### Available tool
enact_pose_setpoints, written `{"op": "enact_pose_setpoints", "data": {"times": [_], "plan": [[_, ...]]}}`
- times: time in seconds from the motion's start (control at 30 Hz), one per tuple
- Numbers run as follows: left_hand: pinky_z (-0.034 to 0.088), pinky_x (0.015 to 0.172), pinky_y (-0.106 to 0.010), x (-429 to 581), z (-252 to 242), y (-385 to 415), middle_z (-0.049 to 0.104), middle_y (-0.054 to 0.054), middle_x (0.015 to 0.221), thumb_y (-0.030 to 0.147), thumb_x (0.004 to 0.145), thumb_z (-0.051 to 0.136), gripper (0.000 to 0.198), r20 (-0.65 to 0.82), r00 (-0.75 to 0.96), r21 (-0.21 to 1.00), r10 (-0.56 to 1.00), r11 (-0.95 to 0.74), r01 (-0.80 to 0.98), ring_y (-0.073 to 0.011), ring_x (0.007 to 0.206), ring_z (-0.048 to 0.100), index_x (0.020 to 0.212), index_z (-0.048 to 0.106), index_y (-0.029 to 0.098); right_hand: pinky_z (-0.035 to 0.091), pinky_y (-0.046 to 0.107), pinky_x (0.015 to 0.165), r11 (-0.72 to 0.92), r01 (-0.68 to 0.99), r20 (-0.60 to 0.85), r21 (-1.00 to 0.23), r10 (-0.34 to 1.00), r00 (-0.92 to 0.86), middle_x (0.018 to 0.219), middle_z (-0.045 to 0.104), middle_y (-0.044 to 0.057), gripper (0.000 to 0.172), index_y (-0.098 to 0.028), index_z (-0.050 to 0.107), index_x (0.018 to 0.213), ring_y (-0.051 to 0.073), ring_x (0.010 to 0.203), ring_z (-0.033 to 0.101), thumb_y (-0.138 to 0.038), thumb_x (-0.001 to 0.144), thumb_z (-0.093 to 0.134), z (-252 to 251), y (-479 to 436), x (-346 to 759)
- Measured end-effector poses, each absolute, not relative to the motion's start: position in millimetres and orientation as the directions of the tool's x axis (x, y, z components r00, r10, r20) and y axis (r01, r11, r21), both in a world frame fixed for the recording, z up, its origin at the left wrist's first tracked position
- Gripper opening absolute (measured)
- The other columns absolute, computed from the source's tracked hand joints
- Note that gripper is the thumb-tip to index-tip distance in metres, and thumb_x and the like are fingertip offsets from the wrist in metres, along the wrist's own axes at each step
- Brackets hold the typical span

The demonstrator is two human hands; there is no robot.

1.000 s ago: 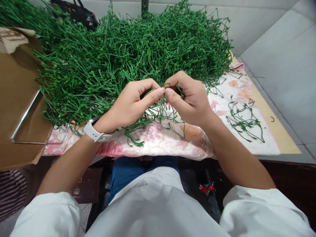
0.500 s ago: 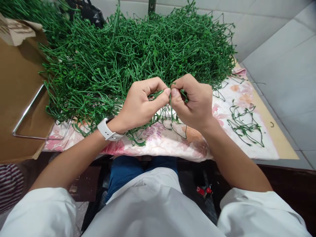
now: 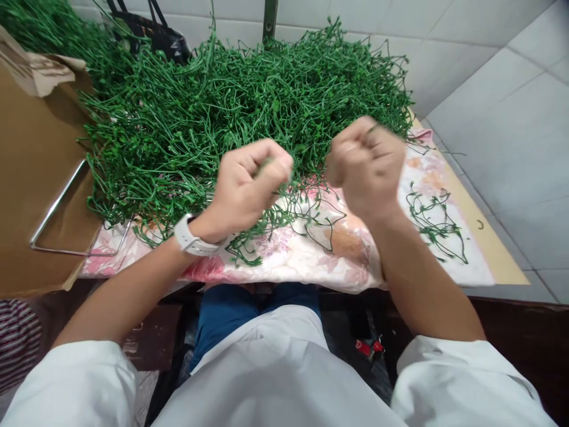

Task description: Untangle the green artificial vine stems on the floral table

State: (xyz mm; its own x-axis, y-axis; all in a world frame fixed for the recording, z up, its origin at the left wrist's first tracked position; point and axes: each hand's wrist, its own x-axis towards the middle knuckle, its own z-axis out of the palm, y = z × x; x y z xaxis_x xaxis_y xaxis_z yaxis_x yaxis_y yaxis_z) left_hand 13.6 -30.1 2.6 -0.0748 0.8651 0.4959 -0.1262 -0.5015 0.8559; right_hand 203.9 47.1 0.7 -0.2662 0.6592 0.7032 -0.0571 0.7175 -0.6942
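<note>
A big tangled heap of thin green stems with small branched tips, plastic-looking, (image 3: 249,101) covers the back of the table. My left hand (image 3: 249,187), with a white watch on its wrist, is closed in front of the heap; a smear of green shows between thumb and forefinger. Apart from it, to the right, my right hand (image 3: 368,163) makes a fist, blurred by motion; what its fingers hold, if anything, is hidden. Loose stems (image 3: 326,228) lie on the flowered cloth (image 3: 288,267) below and between the hands. Farther right lies a small separate group of stems (image 3: 438,225).
At the left stands a brown cardboard box (image 3: 44,196) with a bent metal wire frame (image 3: 57,204) by it. A black bag (image 3: 155,38) sits behind the heap. White tiled walls (image 3: 511,130) bound the table at the back and right.
My hands were pinched together on green stems. Now they are apart: the right has moved right and up and turned knuckles up, the left slightly left.
</note>
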Motion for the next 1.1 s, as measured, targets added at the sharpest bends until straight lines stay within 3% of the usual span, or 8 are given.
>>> {"op": "enact_pose_setpoints", "data": {"times": [0.07, 0.13, 0.33, 0.43, 0.57, 0.7, 0.87, 1.1], "plan": [[0.022, 0.032, -0.018, 8, 9, -29, 0.042, 0.006, 0.055, 0.025, 0.088, 0.073, 0.027, 0.432, -0.182, 0.823, 0.883, -0.469, -0.321, -0.002, 0.038, 0.026, 0.067, 0.058, 0.02, 0.017, 0.03, 0.041, 0.611, -0.148, 0.628, -0.778, 0.765, -0.142, 0.055, 0.028, -0.007, 0.037, -0.026, 0.046, 0.07, 0.009, 0.042, 0.019, -0.039, 0.091, 0.073, 5, 61, 213], [0.02, 0.03, -0.017, 4, 13, -28, 0.041, 0.007, 0.056, 0.027, 0.086, 0.078, 0.029, 0.42, -0.196, 0.799, 0.886, -0.463, -0.383, -0.0008, 0.037, 0.021, 0.067, 0.058, 0.019, 0.012, 0.03, 0.041, 0.474, -0.176, 0.5, -0.863, 0.852, -0.158, 0.054, 0.025, -0.007, 0.039, -0.027, 0.046, 0.07, 0.009, 0.044, 0.014, -0.044, 0.086, 0.078, 8, 68, 217], [0.04, 0.043, -0.021, 9, 7, -31, 0.049, 0.004, 0.059, 0.046, 0.098, 0.071, 0.034, 0.519, 0.079, 0.852, 0.851, -0.522, 0.026, -0.006, 0.047, 0.045, 0.078, 0.066, 0.019, 0.013, 0.027, 0.037, 0.173, -0.283, 0.302, -0.944, 0.798, -0.522, 0.052, 0.025, -0.008, 0.058, -0.025, 0.042, 0.069, 0.007, 0.043, 0.017, -0.063, 0.081, 0.084, 11, 41, 193], [0.048, 0.057, -0.023, 12, 6, -33, 0.057, 0.001, 0.068, 0.05, 0.1, 0.068, 0.038, 0.549, 0.107, 0.819, 0.829, -0.559, 0.133, -0.0091, 0.061, 0.054, 0.078, 0.064, 0.019, 0.015, 0.025, 0.038, 0.121, -0.282, 0.275, -0.952, 0.743, -0.61, 0.052, 0.023, -0.01, 0.047, -0.024, 0.053, 0.077, 0.007, 0.043, 0.015, -0.061, 0.09, 0.078, 6, 32, 188], [0.05, 0.063, -0.025, 13, 5, -33, 0.062, 0.0, 0.075, 0.049, 0.102, 0.064, 0.035, 0.548, 0.113, 0.8, 0.829, -0.558, 0.221, -0.0117, 0.07, 0.059, 0.083, 0.064, 0.02, 0.021, 0.024, 0.041, 0.227, -0.222, 0.317, -0.948, 0.71, -0.629, 0.057, 0.034, -0.009, 0.039, -0.023, 0.061, 0.09, 0.007, 0.045, 0.025, -0.056, 0.089, 0.082, -3, 34, 192], [0.042, 0.054, -0.025, 12, 1, -32, 0.055, 0.003, 0.064, 0.051, 0.102, 0.063, 0.037, 0.493, 0.088, 0.83, 0.865, -0.499, 0.249, -0.0098, 0.055, 0.05, 0.081, 0.059, 0.021, 0.029, 0.026, 0.049, 0.475, -0.102, 0.434, -0.874, 0.67, -0.602, 0.064, 0.046, -0.005, 0.039, -0.022, 0.063, 0.089, 0.009, 0.054, 0.037, -0.057, 0.089, 0.082, -8, 35, 195], [0.039, 0.053, -0.026, 11, 1, -32, 0.05, 0.003, 0.062, 0.045, 0.104, 0.06, 0.035, 0.485, 0.126, 0.814, 0.866, -0.499, 0.298, -0.0103, 0.055, 0.047, 0.078, 0.054, 0.022, 0.031, 0.026, 0.056, 0.651, -0.079, 0.537, -0.755, 0.544, -0.645, 0.067, 0.045, -0.004, 0.037, -0.02, 0.058, 0.084, 0.009, 0.059, 0.035, -0.051, 0.098, 0.074, -3, 34, 195], [0.039, 0.059, -0.027, 11, 5, -35, 0.05, 0.002, 0.066, 0.043, 0.101, 0.06, 0.038, 0.545, 0.12, 0.763, 0.83, -0.55, 0.341, -0.0111, 0.062, 0.045, 0.073, 0.05, 0.021, 0.03, 0.024, 0.057, 0.601, -0.191, 0.509, -0.776, 0.417, -0.753, 0.066, 0.04, -0.004, 0.044, -0.019, 0.047, 0.077, 0.009, 0.062, 0.035, -0.048, 0.108, 0.058, -2, 39, 199]]}}
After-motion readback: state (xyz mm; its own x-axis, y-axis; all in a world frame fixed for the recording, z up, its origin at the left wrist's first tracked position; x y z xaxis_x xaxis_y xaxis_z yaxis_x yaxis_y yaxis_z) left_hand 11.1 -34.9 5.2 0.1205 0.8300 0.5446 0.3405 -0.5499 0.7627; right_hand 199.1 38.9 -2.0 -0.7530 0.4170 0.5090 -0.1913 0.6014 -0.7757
